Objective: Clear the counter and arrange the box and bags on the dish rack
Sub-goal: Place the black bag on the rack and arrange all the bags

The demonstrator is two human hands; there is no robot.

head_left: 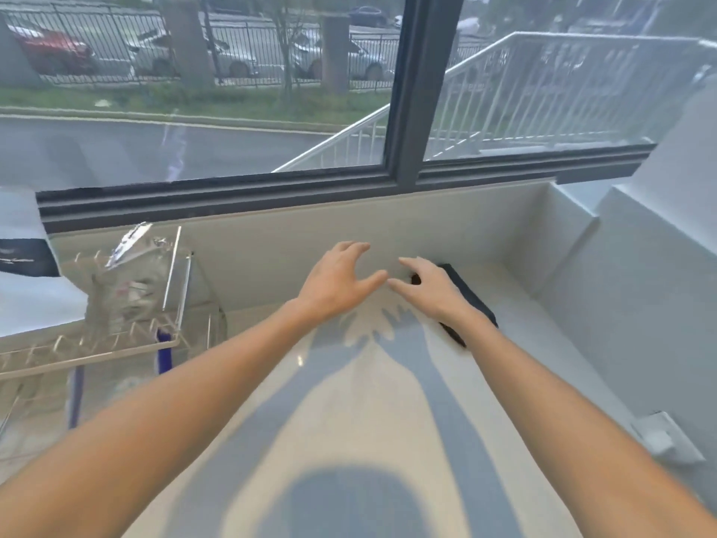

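Observation:
Both arms reach forward over the pale counter (349,401). My left hand (333,281) hovers with fingers spread and holds nothing. My right hand (430,289) is also spread, just above a flat black object (471,300) that lies near the back wall; the hand covers part of it. At the left stands a wire dish rack (97,351) with a clear plastic bag (128,281) on its upper tier. A blue and white item (163,351) shows under the rack's edge.
A white bag with a dark band (23,258) sits at the far left behind the rack. A window runs along the back wall. A white wall boxes in the counter on the right, with an outlet plate (667,436).

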